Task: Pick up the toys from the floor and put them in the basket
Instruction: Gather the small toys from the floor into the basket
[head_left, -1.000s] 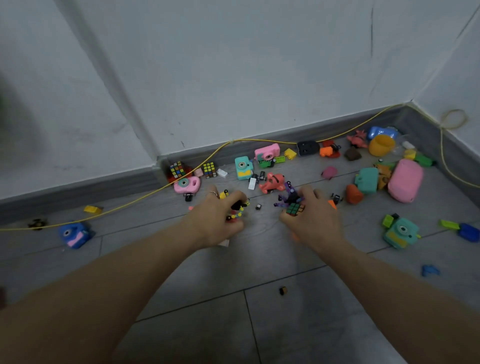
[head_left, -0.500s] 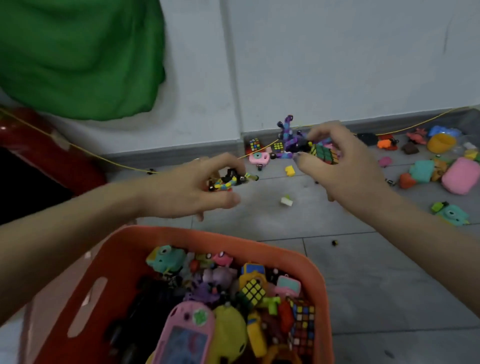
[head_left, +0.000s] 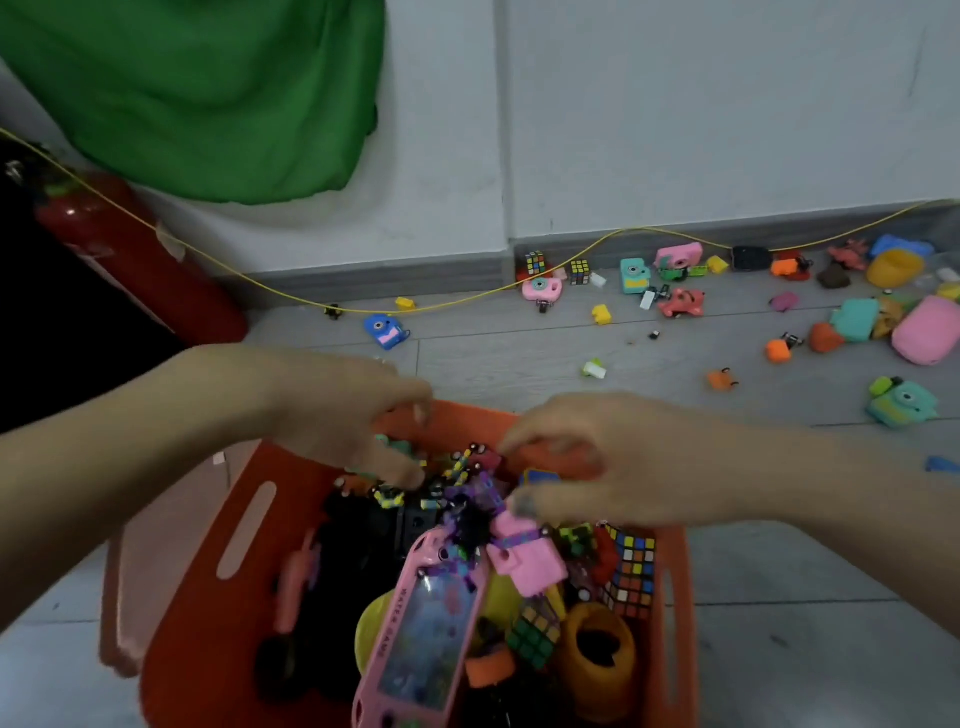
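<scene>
The orange basket, slotted in its walls, stands on the grey floor heaped with toys: a pink handheld water game lying on top at the front, a pink block, a colour cube, a smaller cube, a yellow-orange pot and a tangle of purple and black-yellow pieces at the middle. More toys lie scattered along the wall: a blue camera, a pink camera, a teal camera, two cubes, a red figure, a pink case and a green camera well to the right.
</scene>
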